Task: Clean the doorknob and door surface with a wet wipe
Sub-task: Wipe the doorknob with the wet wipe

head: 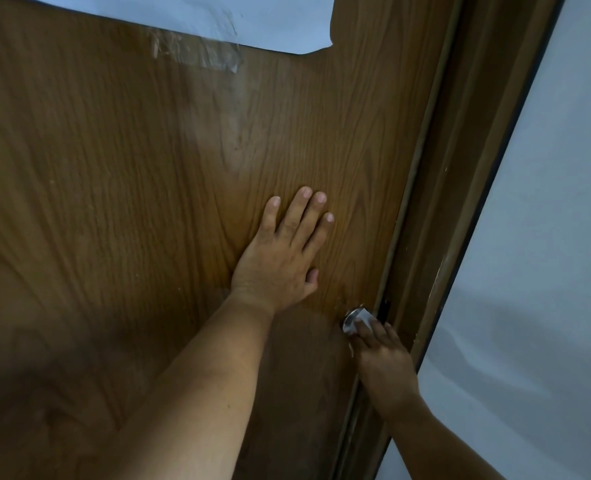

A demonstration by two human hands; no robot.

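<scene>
A brown wood-grain door (131, 188) fills most of the view. My left hand (283, 251) lies flat against it, fingers spread, holding nothing. Low on the door's right edge is a shiny metal doorknob (350, 317). My right hand (380, 358) presses a white wet wipe (364, 320) onto the knob from below, and the wipe covers most of it. Only the knob's upper left rim shows.
A white paper sheet (218, 19) is fixed at the top of the door with clear tape (200, 55) under it. The brown door frame (460, 188) runs diagonally on the right, with a pale wall (546, 237) beyond it.
</scene>
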